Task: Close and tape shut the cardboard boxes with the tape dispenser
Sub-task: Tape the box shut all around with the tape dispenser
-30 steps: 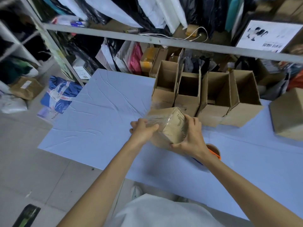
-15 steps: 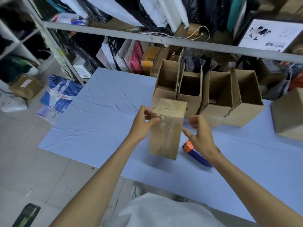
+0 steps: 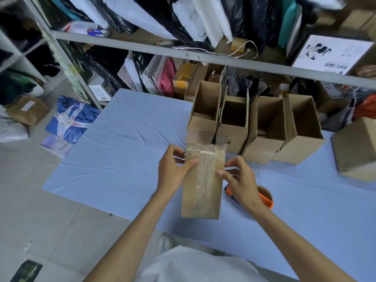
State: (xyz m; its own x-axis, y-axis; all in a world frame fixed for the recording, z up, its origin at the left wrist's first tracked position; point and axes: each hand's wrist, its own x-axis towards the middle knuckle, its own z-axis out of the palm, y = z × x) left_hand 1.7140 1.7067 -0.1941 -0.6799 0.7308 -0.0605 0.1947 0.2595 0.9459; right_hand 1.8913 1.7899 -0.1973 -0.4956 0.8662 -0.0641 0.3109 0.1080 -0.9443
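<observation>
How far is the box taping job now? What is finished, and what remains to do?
Done: the box in hand carries clear tape across its upper end. In hand: the left hand and right hand both grip that box; the tape dispenser lies on the table. Left: four open boxes behind stand untaped on top.

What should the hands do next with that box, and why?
Probably fold the loose tape end down and smooth it onto the box: it sticks up free above the box's top edge, and the left hand and right hand hold the box's sides just below.
</observation>
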